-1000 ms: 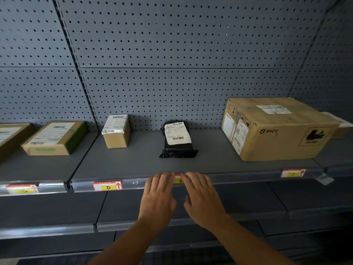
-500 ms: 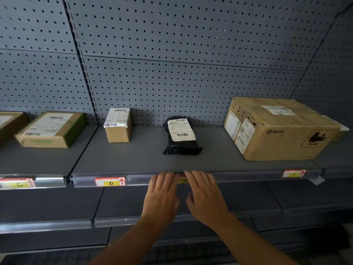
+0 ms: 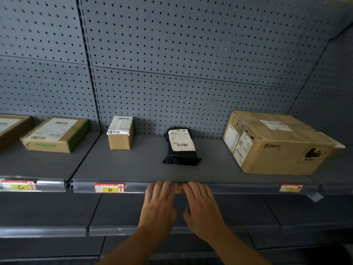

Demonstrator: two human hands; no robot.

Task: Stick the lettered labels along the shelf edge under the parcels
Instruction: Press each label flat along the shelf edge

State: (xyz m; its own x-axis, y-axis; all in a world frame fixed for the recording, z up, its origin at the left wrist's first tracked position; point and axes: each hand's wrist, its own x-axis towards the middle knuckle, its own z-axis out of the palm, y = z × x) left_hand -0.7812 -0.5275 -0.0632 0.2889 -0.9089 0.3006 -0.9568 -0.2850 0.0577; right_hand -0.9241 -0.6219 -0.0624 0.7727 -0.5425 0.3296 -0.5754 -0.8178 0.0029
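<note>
Both hands flat on the shelf edge [image 3: 229,188] directly below the black parcel [image 3: 181,148]: left hand [image 3: 159,205] and right hand [image 3: 201,207] with fingers extended, gripping nothing, fingertips pressing the label [image 3: 180,188], which shows only in the gap between them. Label's long axis runs along the edge strip, so smoothing outward should seat it; both hands equally near. D label [image 3: 109,188] sits left of the parcel, F label [image 3: 290,188] right.

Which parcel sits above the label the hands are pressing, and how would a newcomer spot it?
Start at the grey shelf in front of the pegboard wall. Above the label between the left hand and right hand lies the black bag. It is the only soft dark parcel; its neighbours, the small box and big box, are brown cardboard.
</note>
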